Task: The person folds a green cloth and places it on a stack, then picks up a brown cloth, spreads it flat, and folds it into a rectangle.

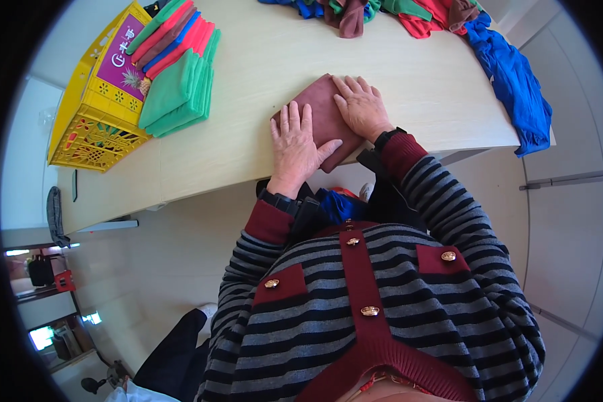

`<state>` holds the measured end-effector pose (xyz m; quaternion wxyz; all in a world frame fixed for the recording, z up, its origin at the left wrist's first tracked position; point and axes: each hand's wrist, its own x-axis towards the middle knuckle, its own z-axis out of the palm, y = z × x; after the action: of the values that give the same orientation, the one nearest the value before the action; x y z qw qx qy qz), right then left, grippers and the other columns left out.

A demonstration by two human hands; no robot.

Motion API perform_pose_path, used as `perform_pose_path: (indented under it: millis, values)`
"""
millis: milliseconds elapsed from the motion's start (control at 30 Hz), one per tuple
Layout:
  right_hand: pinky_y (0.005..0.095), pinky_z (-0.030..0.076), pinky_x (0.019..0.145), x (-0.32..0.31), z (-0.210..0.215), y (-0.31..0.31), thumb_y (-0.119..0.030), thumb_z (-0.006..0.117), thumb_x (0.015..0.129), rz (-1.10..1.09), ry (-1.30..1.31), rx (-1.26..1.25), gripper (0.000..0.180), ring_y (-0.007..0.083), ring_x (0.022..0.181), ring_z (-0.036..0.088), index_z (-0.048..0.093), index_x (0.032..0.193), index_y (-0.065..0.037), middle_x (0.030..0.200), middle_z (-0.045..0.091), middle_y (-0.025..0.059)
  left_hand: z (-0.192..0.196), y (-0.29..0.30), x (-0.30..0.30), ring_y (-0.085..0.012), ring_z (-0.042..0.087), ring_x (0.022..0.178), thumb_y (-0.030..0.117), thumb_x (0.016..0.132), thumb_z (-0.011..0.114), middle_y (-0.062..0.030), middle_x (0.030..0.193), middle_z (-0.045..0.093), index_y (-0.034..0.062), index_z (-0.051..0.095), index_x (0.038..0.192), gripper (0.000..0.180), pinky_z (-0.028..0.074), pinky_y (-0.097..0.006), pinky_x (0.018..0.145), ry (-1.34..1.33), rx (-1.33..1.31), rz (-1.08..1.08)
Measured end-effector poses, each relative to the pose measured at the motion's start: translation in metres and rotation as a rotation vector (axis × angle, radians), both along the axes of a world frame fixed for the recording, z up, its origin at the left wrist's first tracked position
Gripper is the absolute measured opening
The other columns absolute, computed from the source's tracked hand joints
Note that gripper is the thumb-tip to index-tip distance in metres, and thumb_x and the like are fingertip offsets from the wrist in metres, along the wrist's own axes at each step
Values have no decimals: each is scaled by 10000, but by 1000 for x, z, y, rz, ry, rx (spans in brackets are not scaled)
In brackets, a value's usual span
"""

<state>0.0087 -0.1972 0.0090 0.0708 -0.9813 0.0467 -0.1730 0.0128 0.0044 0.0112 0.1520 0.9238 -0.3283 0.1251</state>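
Note:
A brown folded cloth (323,100) lies flat near the front edge of the pale table (248,80). My left hand (296,149) rests on its left side, fingers stretched and the thumb pointing inward. On the cloth's right side lies my right hand (363,107), palm down with its fingers extended. Both hands press on the cloth from above; neither grips it. Part of the cloth is hidden under my palms.
To the left stand folded green cloths (177,97) and a row of folded red, blue and brown ones (181,40), against a yellow plastic crate (104,114). Loose crumpled cloths (409,10) lie at the far edge; a blue cloth (509,74) hangs over the right edge.

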Motion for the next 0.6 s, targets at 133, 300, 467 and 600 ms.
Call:
perform_pose_path:
  millis: [133, 300, 467, 600]
  values:
    - [477, 343, 1108, -4, 7, -7, -383, 437, 1015, 1, 97, 89, 528, 309, 1372, 421, 458, 1475, -124, 1468, 494, 99, 7, 4, -3, -425, 273, 1469, 698, 820, 624, -264, 1556, 343, -20, 376, 1499, 1019, 188, -602, 1191, 2, -13, 21]
    - [508, 294, 1159, -11, 8, 4, -374, 463, 1003, -120, 46, -118, 534, 319, 1439, 354, 464, 1468, -113, 1510, 454, 127, 7, 5, -28, -431, 230, 1487, 707, 816, 620, -272, 1563, 321, -26, 359, 1507, 1041, 142, -615, 1196, 33, -23, -57]
    - [530, 258, 1181, -11, 27, 51, -373, 460, 1011, 316, -31, -76, 535, 349, 1457, 330, 469, 1462, -86, 1540, 423, 139, 7, 7, -37, -410, 239, 1488, 702, 806, 634, -274, 1548, 338, -22, 381, 1498, 1033, 148, -615, 1195, 36, -37, -40]
    - [515, 278, 1171, -5, 17, 46, -379, 458, 1012, 442, 4, 63, 530, 345, 1438, 361, 483, 1452, -84, 1520, 449, 132, 8, -1, -42, -408, 221, 1495, 680, 810, 649, -262, 1567, 313, -18, 359, 1509, 1030, 161, -619, 1191, 69, 43, -36]
